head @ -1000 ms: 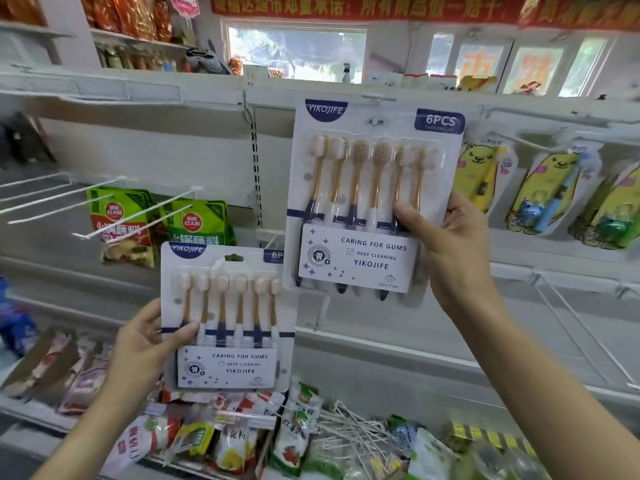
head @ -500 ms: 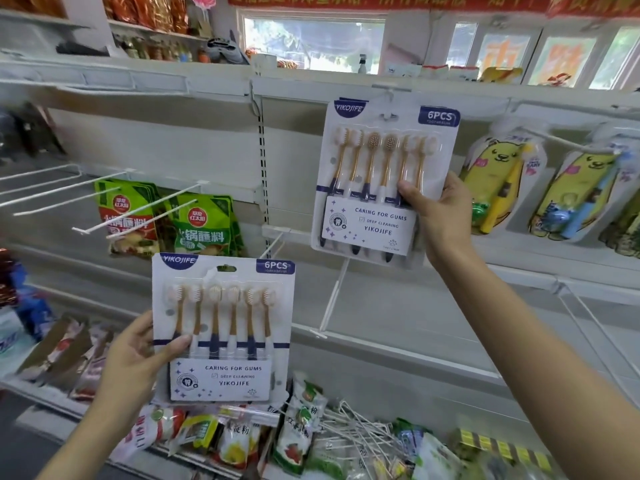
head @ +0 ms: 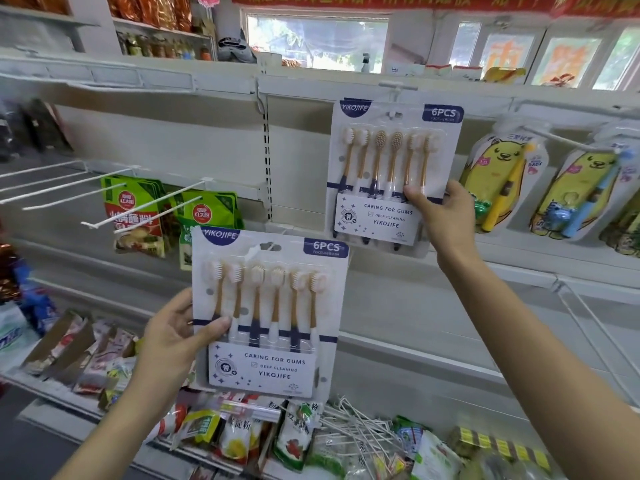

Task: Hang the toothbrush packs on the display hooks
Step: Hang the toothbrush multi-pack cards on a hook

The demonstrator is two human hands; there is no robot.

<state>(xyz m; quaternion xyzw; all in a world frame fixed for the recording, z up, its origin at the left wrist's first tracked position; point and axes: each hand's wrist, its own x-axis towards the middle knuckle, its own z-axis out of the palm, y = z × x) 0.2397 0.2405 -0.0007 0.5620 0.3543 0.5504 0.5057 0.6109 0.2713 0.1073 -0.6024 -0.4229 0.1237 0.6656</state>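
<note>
Gripping packs: R hand (head: pixel 446 216) upper pack (head: pixel 394 168); L hand (head: pixel 173 337) lower pack (head: pixel 270 313)

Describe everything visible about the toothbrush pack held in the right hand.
The upper toothbrush pack is a white card with a clear plastic blister holding six brushes with amber necks and dark-and-white handles, heads up. Navy labels read YIKOJIFE and 6PCS; a lower panel reads CARING FOR GUMS. It is upright, raised against the white shelf back panel, its hang hole at a white display hook; whether it is fully seated is unclear. The right hand pinches its lower right edge, thumb on the front.
</note>
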